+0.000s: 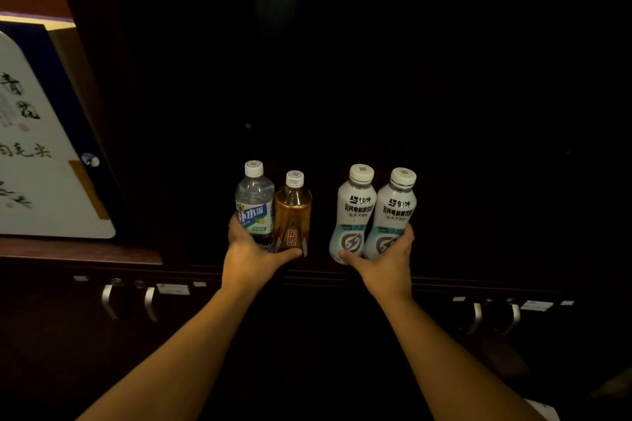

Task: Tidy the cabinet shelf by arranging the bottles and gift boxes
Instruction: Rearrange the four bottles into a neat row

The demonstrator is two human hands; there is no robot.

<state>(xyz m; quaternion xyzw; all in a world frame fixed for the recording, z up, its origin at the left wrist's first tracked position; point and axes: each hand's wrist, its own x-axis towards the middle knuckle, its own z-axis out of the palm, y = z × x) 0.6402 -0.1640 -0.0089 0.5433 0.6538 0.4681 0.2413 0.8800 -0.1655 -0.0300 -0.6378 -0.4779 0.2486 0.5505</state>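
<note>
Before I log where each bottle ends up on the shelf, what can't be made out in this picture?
- Head view: the shelf's inside is lost in darkness; whether the bottles stand on it or are carried is unclear.
- Left hand hides the bases of the clear bottle and the amber bottle.
- Right hand covers the bottoms of the two white bottles.
- The gift box is cut off by the left edge.
</note>
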